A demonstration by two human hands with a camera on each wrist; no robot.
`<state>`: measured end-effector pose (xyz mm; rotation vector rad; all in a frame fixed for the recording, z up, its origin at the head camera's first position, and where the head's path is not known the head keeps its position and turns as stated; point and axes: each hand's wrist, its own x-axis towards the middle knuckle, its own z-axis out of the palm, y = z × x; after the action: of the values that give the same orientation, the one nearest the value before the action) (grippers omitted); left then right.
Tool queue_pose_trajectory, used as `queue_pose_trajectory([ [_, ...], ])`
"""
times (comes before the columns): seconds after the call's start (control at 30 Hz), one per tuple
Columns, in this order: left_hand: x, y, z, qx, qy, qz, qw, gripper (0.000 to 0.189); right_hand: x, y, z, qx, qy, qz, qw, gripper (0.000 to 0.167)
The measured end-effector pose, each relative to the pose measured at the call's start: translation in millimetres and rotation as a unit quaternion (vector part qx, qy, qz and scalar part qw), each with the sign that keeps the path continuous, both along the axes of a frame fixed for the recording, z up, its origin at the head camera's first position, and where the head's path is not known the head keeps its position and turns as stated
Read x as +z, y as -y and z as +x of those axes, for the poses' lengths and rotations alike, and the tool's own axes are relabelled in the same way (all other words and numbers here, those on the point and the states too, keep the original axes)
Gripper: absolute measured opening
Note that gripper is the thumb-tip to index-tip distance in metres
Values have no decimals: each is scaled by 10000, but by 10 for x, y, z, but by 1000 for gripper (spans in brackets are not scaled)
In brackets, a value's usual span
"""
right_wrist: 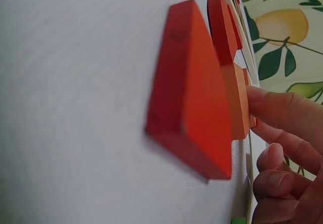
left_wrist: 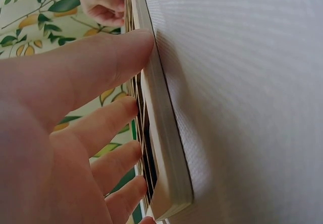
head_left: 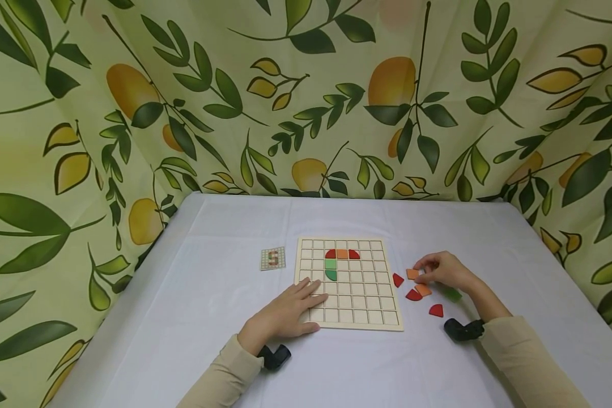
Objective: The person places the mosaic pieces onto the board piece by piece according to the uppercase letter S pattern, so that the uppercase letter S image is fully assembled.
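A wooden grid board [head_left: 362, 289] lies flat on the table. My left hand [head_left: 288, 311] rests at its lower left corner, fingers spread over the squares and thumb along the near edge. Set in the grid are a red quarter-round [head_left: 331, 254], an orange square [head_left: 342, 254], another red quarter-round [head_left: 354, 254], a light green square [head_left: 330, 264] and a dark green quarter-round [head_left: 331, 275]. Right of the board, my right hand [head_left: 446, 270] pinches a loose orange square [head_left: 412, 274] between thumb and finger. In the right wrist view the thumb partly hides that square.
Loose pieces lie around the right hand: an orange one [head_left: 423, 290], red quarter-rounds [head_left: 436, 310] and a green piece [head_left: 453, 294] partly under the hand. A small pattern card [head_left: 272, 258] with a coloured figure lies left of the board. Leaf-print cloth hangs behind the table.
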<state>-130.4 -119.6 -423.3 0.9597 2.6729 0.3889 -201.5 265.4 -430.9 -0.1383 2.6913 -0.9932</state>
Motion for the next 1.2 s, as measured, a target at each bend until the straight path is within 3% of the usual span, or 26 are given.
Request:
queue_pose_trajectory([
  [0.43,-25,-5,-8,34,4,-90,10000,62,10,13,19,-174,24,58,9998,39],
  [1.2,-7,-7,-4,35,24,-34,10000,62,44,236,118,47,-163,-374,9992,35],
])
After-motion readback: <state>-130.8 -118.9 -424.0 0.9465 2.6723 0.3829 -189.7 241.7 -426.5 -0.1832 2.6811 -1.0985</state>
